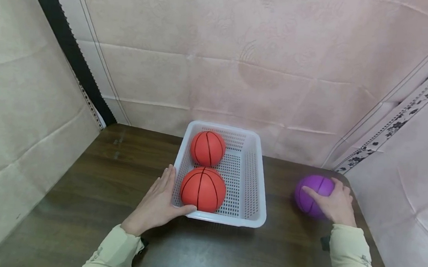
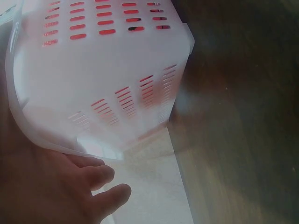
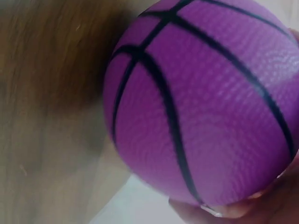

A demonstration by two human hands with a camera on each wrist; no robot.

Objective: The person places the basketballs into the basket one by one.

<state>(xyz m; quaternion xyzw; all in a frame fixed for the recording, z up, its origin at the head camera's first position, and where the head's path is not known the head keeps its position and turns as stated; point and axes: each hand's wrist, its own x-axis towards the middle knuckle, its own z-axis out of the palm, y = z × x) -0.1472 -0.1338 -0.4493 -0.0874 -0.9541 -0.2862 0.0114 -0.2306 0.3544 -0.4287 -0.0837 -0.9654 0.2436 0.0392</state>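
Note:
A white perforated plastic basket (image 1: 261,189) holds two orange-red toy basketballs, the far one (image 1: 207,149) behind the near one (image 1: 203,189), both along its left side. My left hand (image 1: 157,203) rests at the basket's near left corner, fingers extended along the left side and thumb over the front rim. In the left wrist view, the fingers (image 2: 105,186) lie outside the basket's rim (image 2: 16,100). Off to the right, my right hand (image 1: 335,202) grips a purple toy basketball (image 1: 310,197), thumb on its near left and fingers over the far right.
Dark wood-grain table (image 1: 202,252) lies beneath everything. Pale cloth walls stand at the back (image 1: 218,86), left (image 1: 19,102) and right (image 1: 419,170). The basket's far end is close to the back wall, and the purple ball is near the right one.

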